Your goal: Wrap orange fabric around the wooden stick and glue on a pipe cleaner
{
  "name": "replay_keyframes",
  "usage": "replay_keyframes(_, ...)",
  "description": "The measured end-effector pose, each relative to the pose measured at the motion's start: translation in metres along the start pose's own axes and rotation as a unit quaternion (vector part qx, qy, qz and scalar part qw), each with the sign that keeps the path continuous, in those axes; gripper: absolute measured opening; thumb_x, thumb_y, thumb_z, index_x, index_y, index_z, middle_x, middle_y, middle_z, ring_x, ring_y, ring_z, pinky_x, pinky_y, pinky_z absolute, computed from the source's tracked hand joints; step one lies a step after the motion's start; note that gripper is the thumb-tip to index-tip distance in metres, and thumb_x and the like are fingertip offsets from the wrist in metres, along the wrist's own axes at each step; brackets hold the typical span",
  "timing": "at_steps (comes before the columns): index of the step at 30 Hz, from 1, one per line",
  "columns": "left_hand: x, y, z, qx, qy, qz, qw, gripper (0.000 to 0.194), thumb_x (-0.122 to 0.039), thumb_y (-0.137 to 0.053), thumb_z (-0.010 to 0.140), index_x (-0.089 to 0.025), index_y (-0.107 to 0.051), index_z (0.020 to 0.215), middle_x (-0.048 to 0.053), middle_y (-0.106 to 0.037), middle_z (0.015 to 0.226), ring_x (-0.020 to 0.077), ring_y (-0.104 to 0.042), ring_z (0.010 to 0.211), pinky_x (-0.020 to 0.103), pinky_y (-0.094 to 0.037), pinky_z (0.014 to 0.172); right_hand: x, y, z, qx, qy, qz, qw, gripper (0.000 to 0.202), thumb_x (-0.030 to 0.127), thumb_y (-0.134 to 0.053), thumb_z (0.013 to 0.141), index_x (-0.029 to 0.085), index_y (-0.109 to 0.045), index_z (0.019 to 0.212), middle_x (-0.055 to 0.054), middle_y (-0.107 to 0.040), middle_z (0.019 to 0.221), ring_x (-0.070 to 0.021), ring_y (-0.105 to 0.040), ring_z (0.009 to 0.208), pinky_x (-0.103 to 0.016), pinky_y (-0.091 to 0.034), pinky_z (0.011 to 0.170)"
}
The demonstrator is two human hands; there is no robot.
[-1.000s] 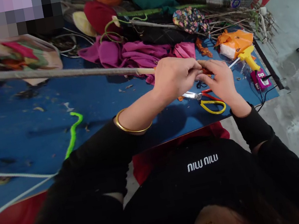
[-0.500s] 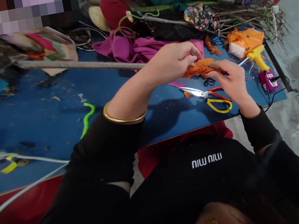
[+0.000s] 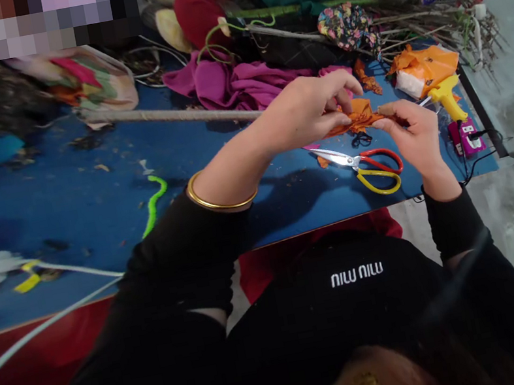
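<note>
A crumpled strip of orange cloth (image 3: 361,113) is stretched between my two hands above the blue table. My left hand (image 3: 307,110) holds its left part between thumb and fingers, with the index finger raised. At the other end, my right hand (image 3: 415,128) pinches the cloth between thumb and forefinger. A long thin stick (image 3: 184,118) runs in from the left and disappears behind my left hand; whether it reaches into the cloth is hidden. Just below the hands lie scissors (image 3: 353,161) with one red and one yellow handle, blades parted.
A yellow glue gun (image 3: 449,99), a purple socket block (image 3: 466,137) and an orange packet (image 3: 429,69) are on the right. Magenta cloth (image 3: 238,86) and bundled twigs (image 3: 436,21) line the back. A green fuzzy strip (image 3: 154,204) and white cable (image 3: 76,271) lie left.
The stick has slid to the right along with both hands. My right hand has moved farther right, pulling the orange cloth out narrower. My left fingers have lifted and spread somewhat.
</note>
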State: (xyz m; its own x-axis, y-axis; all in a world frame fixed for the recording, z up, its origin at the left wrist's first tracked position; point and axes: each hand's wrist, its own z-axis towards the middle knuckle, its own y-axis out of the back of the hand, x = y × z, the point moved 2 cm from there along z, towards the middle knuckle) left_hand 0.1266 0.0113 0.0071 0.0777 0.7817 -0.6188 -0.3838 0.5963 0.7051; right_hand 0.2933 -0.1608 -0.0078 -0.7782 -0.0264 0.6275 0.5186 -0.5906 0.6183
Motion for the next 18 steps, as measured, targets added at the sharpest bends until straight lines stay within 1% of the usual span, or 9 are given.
replay_keyframes(2,0.005,0.001,0.0,0.011,-0.012,0.022,1.0,0.041,-0.014,-0.062,0.087,-0.023,-0.068,0.126,0.006,-0.081,0.112,0.0193,-0.076,0.089,0.03,-0.056,0.077,-0.003,0.003,0.001,-0.002,-0.017,0.018,1.0,0.031,0.056,-0.075,0.094,0.026,-0.08,0.091,-0.001,-0.081,0.087,-0.0209,-0.071,0.081,-0.038,-0.06,0.08)
replay_keyframes(6,0.011,0.004,0.0,0.005,-0.045,0.118,0.992,0.028,-0.013,-0.057,0.084,-0.028,-0.071,0.103,0.004,-0.08,0.111,0.0231,-0.075,0.097,0.034,-0.053,0.08,-0.012,0.01,0.004,-0.015,-0.059,0.065,0.996,0.016,0.043,-0.078,0.089,0.028,-0.08,0.088,0.002,-0.077,0.079,-0.018,-0.068,0.073,-0.037,-0.06,0.074)
replay_keyframes(8,0.009,0.006,-0.002,0.005,-0.06,0.127,0.99,0.029,-0.015,-0.054,0.086,-0.03,-0.072,0.104,0.003,-0.081,0.112,0.0235,-0.076,0.096,0.036,-0.054,0.081,-0.015,0.014,0.005,-0.017,-0.078,0.08,0.994,0.011,0.037,-0.078,0.086,0.027,-0.081,0.086,0.003,-0.075,0.075,-0.0172,-0.067,0.07,-0.036,-0.06,0.071)
replay_keyframes(10,0.005,0.006,-0.003,0.013,-0.081,0.141,0.987,0.028,-0.023,-0.057,0.09,-0.031,-0.072,0.112,0.004,-0.082,0.116,0.025,-0.077,0.096,0.038,-0.054,0.082,-0.018,0.017,0.005,-0.021,-0.098,0.089,0.991,0.009,0.034,-0.077,0.084,0.025,-0.081,0.085,0.003,-0.074,0.072,-0.0163,-0.066,0.068,-0.035,-0.059,0.068)
replay_keyframes(12,0.001,0.003,-0.003,0.019,-0.099,0.202,0.974,0.03,-0.036,-0.065,0.091,-0.027,-0.071,0.118,0.007,-0.081,0.118,0.0296,-0.078,0.099,0.041,-0.054,0.082,-0.019,0.018,0.005,-0.023,-0.112,0.102,0.988,0.009,0.033,-0.077,0.084,0.025,-0.08,0.084,0.003,-0.072,0.07,-0.0156,-0.065,0.066,-0.033,-0.058,0.066)
replay_keyframes(14,-0.001,-0.002,0.0,0.013,-0.11,0.273,0.956,0.034,-0.047,-0.069,0.093,-0.025,-0.07,0.119,0.009,-0.081,0.12,0.0326,-0.076,0.102,0.044,-0.052,0.083,-0.02,0.02,0.005,-0.023,-0.116,0.124,0.985,0.009,0.033,-0.077,0.084,0.025,-0.08,0.083,0.004,-0.071,0.067,-0.0149,-0.064,0.064,-0.033,-0.059,0.064)
replay_keyframes(16,-0.001,-0.008,0.004,-0.009,-0.109,0.308,0.945,0.024,-0.044,-0.058,0.103,-0.026,-0.069,0.113,0.007,-0.081,0.122,0.0288,-0.075,0.1,0.043,-0.049,0.084,-0.02,0.02,0.004,-0.021,-0.116,0.142,0.983,0.007,0.033,-0.078,0.084,0.026,-0.079,0.082,0.004,-0.07,0.065,-0.0146,-0.064,0.063,-0.032,-0.059,0.063)
replay_keyframes(17,0.0,-0.012,0.005,-0.019,-0.105,0.308,0.945,0.023,-0.04,-0.049,0.107,-0.026,-0.068,0.109,0.005,-0.081,0.123,0.0256,-0.074,0.098,0.042,-0.048,0.083,-0.02,0.021,0.004,-0.021,-0.116,0.146,0.982,0.006,0.033,-0.078,0.084,0.027,-0.079,0.082,0.005,-0.069,0.065,-0.0146,-0.064,0.063,-0.032,-0.06,0.063)
replay_keyframes(18,0.001,-0.014,0.006,-0.027,-0.101,0.301,0.948,0.028,-0.035,-0.041,0.111,-0.026,-0.068,0.105,0.003,-0.081,0.125,0.0228,-0.074,0.095,0.04,-0.048,0.082,-0.02,0.021,0.004,-0.02,-0.116,0.148,0.982,0.005,0.032,-0.078,0.084,0.027,-0.079,0.082,0.005,-0.07,0.066,-0.0147,-0.064,0.063,-0.033,-0.06,0.063)
